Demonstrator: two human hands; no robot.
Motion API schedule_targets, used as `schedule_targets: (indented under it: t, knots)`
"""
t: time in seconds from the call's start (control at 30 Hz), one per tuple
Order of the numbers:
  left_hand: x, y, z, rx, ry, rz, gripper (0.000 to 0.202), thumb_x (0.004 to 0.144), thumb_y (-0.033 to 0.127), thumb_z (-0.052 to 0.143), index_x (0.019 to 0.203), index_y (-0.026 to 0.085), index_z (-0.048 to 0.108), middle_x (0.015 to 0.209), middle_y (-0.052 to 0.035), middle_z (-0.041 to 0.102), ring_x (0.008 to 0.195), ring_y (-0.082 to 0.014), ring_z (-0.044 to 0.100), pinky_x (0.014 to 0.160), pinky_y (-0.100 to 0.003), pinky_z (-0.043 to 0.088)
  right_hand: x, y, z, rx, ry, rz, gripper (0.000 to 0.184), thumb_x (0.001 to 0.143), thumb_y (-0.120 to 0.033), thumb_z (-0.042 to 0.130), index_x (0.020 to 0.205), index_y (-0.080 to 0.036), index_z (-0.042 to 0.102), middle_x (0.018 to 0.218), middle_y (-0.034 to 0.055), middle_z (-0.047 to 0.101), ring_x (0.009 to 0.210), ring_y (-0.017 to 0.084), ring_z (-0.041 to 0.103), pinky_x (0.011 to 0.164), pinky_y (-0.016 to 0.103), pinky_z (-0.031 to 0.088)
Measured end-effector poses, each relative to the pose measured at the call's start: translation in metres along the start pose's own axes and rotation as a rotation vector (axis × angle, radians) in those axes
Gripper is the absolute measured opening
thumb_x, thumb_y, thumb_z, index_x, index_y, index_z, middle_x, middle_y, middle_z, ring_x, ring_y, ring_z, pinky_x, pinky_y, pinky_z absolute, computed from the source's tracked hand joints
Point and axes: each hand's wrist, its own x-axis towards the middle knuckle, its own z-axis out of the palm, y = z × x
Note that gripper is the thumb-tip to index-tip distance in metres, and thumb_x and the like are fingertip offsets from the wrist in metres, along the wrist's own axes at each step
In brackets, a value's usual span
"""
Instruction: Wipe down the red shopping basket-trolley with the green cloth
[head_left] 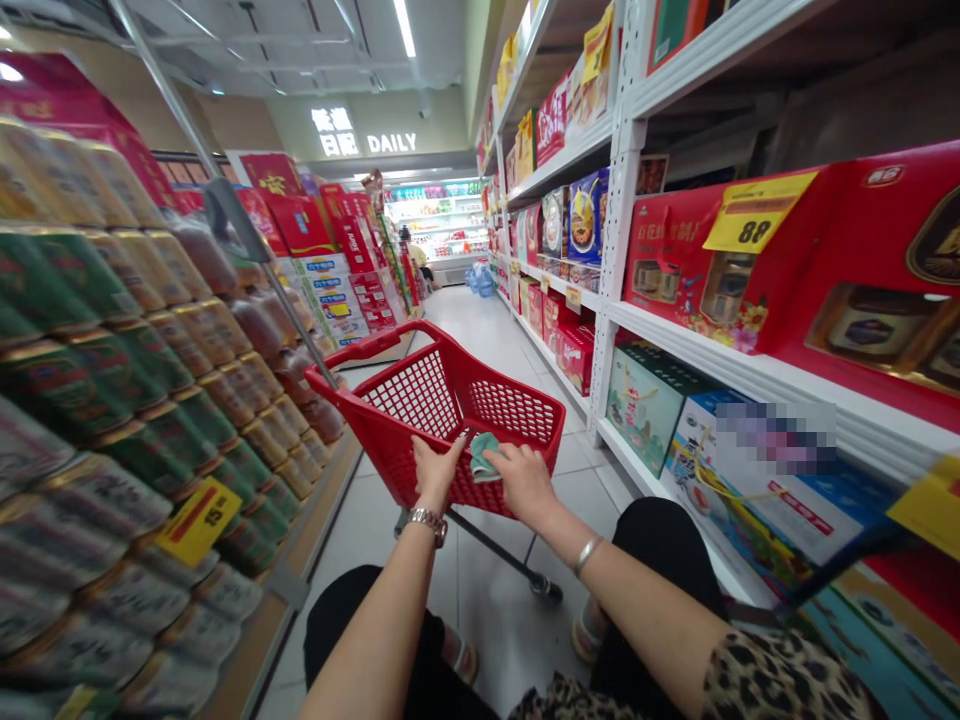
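Note:
A red plastic shopping cart (pixel 517 405) with a lattice basket stands close in front of me, turned at an angle. My left hand (pixel 435 472), with a watch on the wrist, grips the near upper rim of the basket, thumb on the inner side. In my right hand (pixel 525 482) is a folded pale green cloth (pixel 484 458), pressed against the same rim just right of the left hand. The fingers of the right hand are closed around the cloth. Below the basket, a wheel (pixel 545 588) touches the tiled floor between my knees.
Shelves with boxed gifts (pixel 697 250) rise close on the right. Stacked cans (pixel 112 370) crowd the left side, with a grey-and-metal pole (pixel 240 225) beside the cart. A tiled aisle (pixel 454 310) runs to a lit cooler (pixel 435 220), where a person crouches.

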Motion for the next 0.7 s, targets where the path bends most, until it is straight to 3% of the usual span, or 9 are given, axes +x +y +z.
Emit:
schedule_targets:
  t: [0.13,0.3,0.5,0.7]
  knots:
    - [-0.009,0.015,-0.001,0.018,-0.054,-0.105,0.11,0.082,0.055,0.067,0.165,0.009,0.012,0.171,-0.0249,0.024,0.157,-0.0384,0.031,0.125,-0.049,0.034,-0.008,0.017,-0.004,0.033,-0.006,0.046,0.057,0.095,-0.008,0.049,0.142,-0.036,0.063,0.141,0.0048,0.065,0.112,0.023,0.06,0.091,0.035,0.043]
    - [-0.012,0.025,0.003,0.015,-0.07,-0.116,0.11,0.082,0.051,0.067,0.166,0.009,0.01,0.172,-0.0264,0.022,0.153,-0.0423,0.036,0.124,-0.052,0.035,-0.012,0.026,-0.012,0.055,-0.034,0.079,0.058,0.094,-0.007,0.049,0.141,-0.036,0.065,0.139,0.0032,0.067,0.114,0.024,0.06,0.092,0.035,0.042]
    - [-0.013,0.023,-0.001,0.011,-0.094,-0.085,0.11,0.08,0.053,0.071,0.165,0.012,0.015,0.171,-0.0244,0.026,0.151,-0.0415,0.04,0.123,-0.052,0.035,-0.025,0.023,-0.013,0.031,-0.028,0.068,0.056,0.095,-0.009,0.048,0.141,-0.035,0.065,0.138,0.0058,0.066,0.113,0.024,0.059,0.093,0.036,0.043]
    - [-0.006,0.014,-0.005,0.021,-0.121,-0.016,0.107,0.079,0.052,0.074,0.165,0.014,0.021,0.166,-0.0221,0.039,0.144,-0.0397,0.051,0.122,-0.051,0.037,-0.036,0.016,-0.009,0.026,-0.013,0.027,0.055,0.096,-0.011,0.048,0.144,-0.033,0.063,0.139,0.0077,0.066,0.113,0.025,0.058,0.093,0.036,0.043]
